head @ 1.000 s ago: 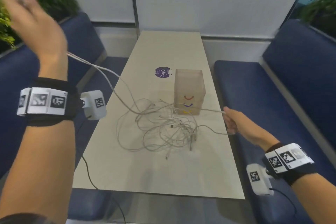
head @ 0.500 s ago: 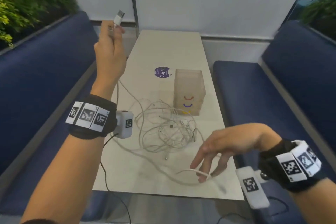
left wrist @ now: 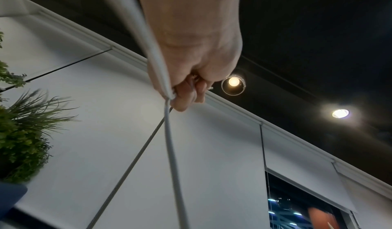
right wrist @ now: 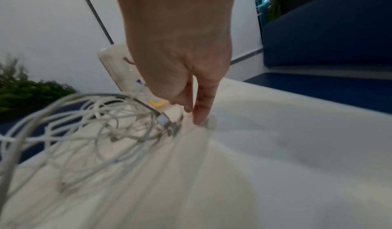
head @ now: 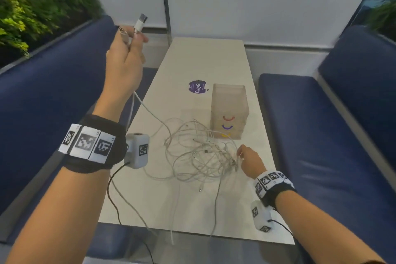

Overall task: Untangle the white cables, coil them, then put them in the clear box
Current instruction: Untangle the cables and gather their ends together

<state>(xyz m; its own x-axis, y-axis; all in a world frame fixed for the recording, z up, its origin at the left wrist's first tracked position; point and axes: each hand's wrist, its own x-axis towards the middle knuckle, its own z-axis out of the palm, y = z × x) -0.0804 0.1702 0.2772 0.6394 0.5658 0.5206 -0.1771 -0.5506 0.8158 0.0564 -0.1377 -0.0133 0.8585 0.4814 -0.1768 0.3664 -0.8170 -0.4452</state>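
On the long pale table (head: pixel 205 60), beside the translucent clear plastic box (head: pixel 229 111), lies the tangled heap of thin white cables (head: pixel 199 152); the left hand (head: pixel 124 58) pinches plug ends aloft, the right hand (head: pixel 249 159) reaches in, fingers extended; pulling may tighten knots

A round purple sticker (head: pixel 198 87) on the table (head: pixel 214 58) reads "ClayG"; its smaller print seems illegible.

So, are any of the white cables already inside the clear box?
No: in the head view the clear box stands with nothing visible inside, and the white cables lie tangled on the table in front of it.
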